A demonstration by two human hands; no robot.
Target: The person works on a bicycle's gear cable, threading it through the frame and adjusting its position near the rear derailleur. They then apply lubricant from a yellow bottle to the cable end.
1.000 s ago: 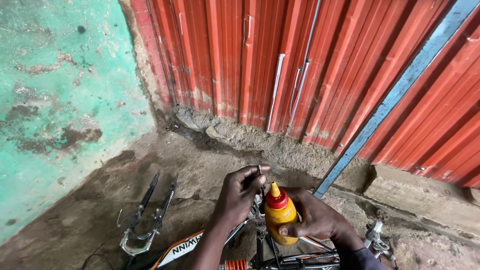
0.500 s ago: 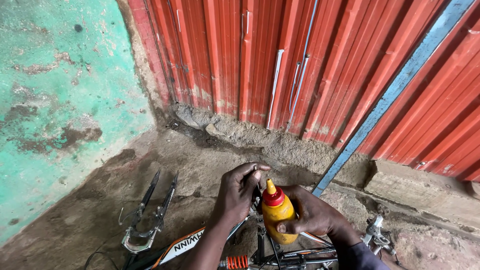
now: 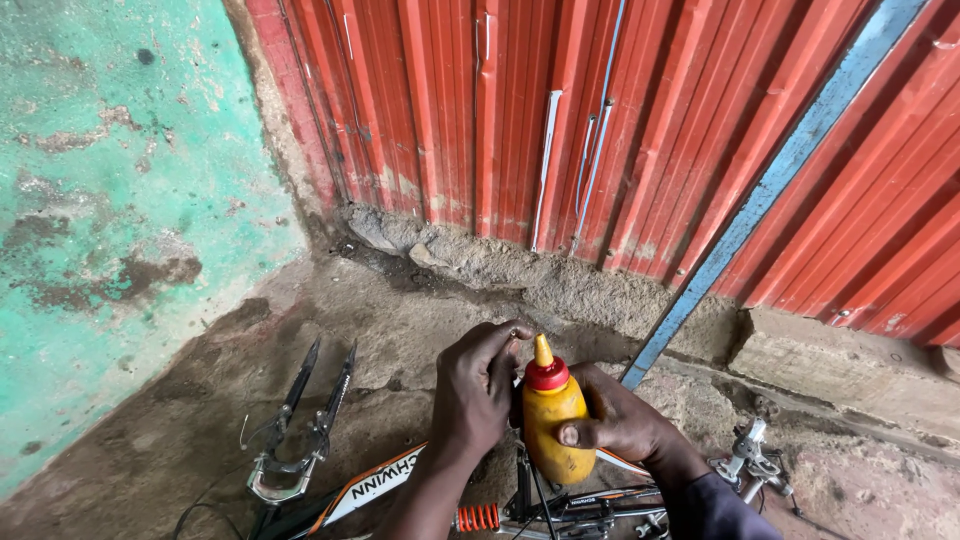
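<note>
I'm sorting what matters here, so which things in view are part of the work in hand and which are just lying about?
In hand:
- yellow squeeze bottle with red cap, held by right hand
- left hand at the nozzle tip
- bicycle frame beneath the hands

Lying about:
- bicycle fork on the ground
- metal part at right
- blue bar leaning on the red wall

My right hand (image 3: pixel 620 420) wraps the yellow squeeze bottle (image 3: pixel 553 420), upright, thumb across its belly. My left hand (image 3: pixel 475 390) sits at nine o'clock of it, fingertips at the nozzle above the red cap (image 3: pixel 547 375). A bicycle frame (image 3: pixel 380 485) lies beneath; a fork (image 3: pixel 300 430) rests at nine o'clock, a red corrugated wall (image 3: pixel 560 120) at twelve.
</note>
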